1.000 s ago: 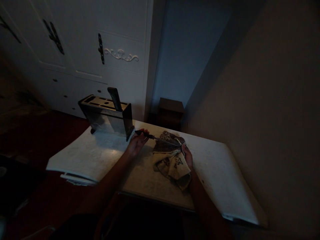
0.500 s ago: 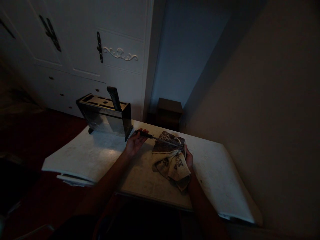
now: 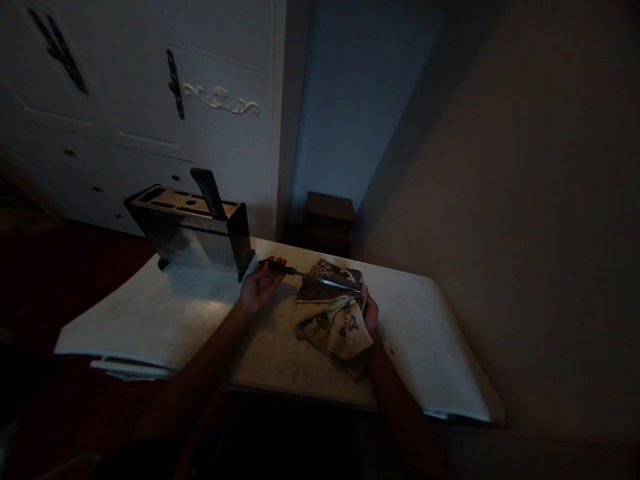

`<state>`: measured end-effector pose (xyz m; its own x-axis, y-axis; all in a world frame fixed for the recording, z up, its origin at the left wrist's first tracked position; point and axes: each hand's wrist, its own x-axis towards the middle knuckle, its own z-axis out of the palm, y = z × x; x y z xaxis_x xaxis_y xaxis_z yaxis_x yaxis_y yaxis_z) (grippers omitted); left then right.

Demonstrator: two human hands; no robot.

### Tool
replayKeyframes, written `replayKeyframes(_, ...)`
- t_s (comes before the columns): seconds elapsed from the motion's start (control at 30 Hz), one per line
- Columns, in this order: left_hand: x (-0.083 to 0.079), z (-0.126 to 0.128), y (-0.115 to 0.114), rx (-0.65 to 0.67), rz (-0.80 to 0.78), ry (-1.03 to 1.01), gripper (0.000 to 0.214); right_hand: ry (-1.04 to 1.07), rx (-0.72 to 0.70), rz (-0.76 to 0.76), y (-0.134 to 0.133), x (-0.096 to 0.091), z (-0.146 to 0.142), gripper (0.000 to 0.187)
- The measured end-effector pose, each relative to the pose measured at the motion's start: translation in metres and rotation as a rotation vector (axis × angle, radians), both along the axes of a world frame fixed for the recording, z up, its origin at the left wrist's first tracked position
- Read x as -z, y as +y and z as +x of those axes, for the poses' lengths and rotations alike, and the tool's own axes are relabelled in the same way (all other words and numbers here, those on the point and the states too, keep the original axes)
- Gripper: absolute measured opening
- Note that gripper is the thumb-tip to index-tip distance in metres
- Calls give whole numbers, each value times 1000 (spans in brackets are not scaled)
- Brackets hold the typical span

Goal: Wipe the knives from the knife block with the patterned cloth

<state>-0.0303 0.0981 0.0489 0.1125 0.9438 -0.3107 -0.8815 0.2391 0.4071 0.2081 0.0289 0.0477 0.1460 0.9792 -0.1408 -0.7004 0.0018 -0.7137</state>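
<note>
In the head view, a metal-sided knife block (image 3: 195, 243) is standing upright on a white desk (image 3: 410, 333), with one black-handled knife (image 3: 209, 193) rising from its top at the right end. All places here are being given from this block, as the camera is seeing it.

Just to the right of the block, the left hand (image 3: 263, 285) is lying palm up, its fingers curling around the dark handle of a slim metal tool (image 3: 327, 283). The tool is extending rightward, away from the block, its thin shaft catching some light; the dimness is hiding whether it is a narrow knife or a sharpening steel.

Farther right of the block, the right hand (image 3: 370, 313) is clamping a brown-and-beige patterned cloth (image 3: 335, 330) at its gathered right edge. The tool's far end is reaching this gathered part beside the right hand, and the cloth is spreading beneath the shaft, its folds hanging toward the person.

Behind the block, a white wardrobe (image 3: 227, 40) with dark handles is standing. A dark brown cabinet (image 3: 330, 208) is sitting behind and right of the block, beyond the desk.
</note>
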Motion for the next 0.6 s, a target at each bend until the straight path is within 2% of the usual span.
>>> replayKeyframes(0.13, 2, 1, 0, 0, -5, 7, 19, 88, -141, -31, -6, -4, -2, 40)
replayKeyframes(0.33, 4, 0, 1, 14, -27, 9, 20, 116, -61, -24, 0, 18, 10, 32)
replayKeyframes(0.47, 3, 0, 2, 17, -35, 13, 19, 112, -62, 12, 6, 32, 19, 36)
replayKeyframes(0.6, 7, -1, 4, 23, -19, 16, 18, 96, -94, 11, 7, 34, 20, 42)
